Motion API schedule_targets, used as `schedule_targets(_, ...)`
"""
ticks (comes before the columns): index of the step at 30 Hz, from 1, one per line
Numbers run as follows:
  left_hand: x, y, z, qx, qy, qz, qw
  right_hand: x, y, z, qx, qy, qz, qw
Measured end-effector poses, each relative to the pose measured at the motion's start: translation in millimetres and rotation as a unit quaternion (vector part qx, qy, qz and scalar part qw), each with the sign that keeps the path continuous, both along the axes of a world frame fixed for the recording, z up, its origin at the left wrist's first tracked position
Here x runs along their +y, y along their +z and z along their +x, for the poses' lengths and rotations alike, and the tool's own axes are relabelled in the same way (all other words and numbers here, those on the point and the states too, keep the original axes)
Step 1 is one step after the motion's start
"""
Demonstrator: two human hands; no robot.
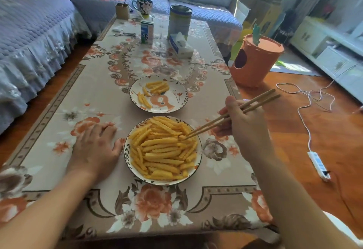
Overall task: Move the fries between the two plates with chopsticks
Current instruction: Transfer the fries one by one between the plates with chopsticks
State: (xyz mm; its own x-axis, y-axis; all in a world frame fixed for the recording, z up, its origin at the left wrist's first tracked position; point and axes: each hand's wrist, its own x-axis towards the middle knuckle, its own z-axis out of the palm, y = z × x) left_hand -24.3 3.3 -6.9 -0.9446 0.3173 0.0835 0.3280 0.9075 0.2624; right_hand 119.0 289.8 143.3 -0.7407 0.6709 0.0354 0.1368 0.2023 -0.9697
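Note:
A near plate (198,151) is heaped with crinkle-cut fries (161,148). Just beyond it a far plate (177,96) with an orange animal print holds several fries (156,87). My right hand (244,125) grips a pair of wooden chopsticks (231,114) to the right of the near plate. Their tips touch a fry at the upper right of the heap. My left hand (96,148) lies flat on the tablecloth left of the near plate, thumb beside the rim.
The floral-clothed table (78,101) carries a milk carton (147,32), a tall tin (179,21), a tissue pack (180,46), a mug (143,6) and keys (124,33) at its far end. An orange bin (255,60) and cables (310,111) are on the floor at right. A sofa lies left.

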Motion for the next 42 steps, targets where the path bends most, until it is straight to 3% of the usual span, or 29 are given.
schedule_targets(9,0.0,0.0,-1.9,0.019,-0.013,0.004,1.0,23.5,21.3,-30.1,0.073,-0.045,0.017,0.996)
schedule_targets(16,-3.1,-0.7,-3.5,0.022,-0.021,0.002,1.0,-11.4,-17.8,-126.0,0.027,0.059,0.013,0.998)
schedule_targets(23,-4.7,-2.2,-5.0,0.014,-0.022,0.004,1.0,-52.4,-44.0,-179.5,-0.011,0.08,0.066,0.995)
schedule_targets(31,-5.6,-2.1,-4.3,0.014,-0.015,0.009,1.0,-23.5,-45.7,-135.8,0.003,0.034,0.092,0.995)
schedule_targets(37,-1.3,0.8,-1.6,0.014,-0.01,-0.003,1.0,6.3,-23.7,-76.3,0.118,0.0,-0.057,0.991)
schedule_targets(42,-1.0,1.6,0.3,0.018,-0.005,-0.007,1.0,4.2,-14.8,-30.9,0.111,0.087,-0.093,0.986)
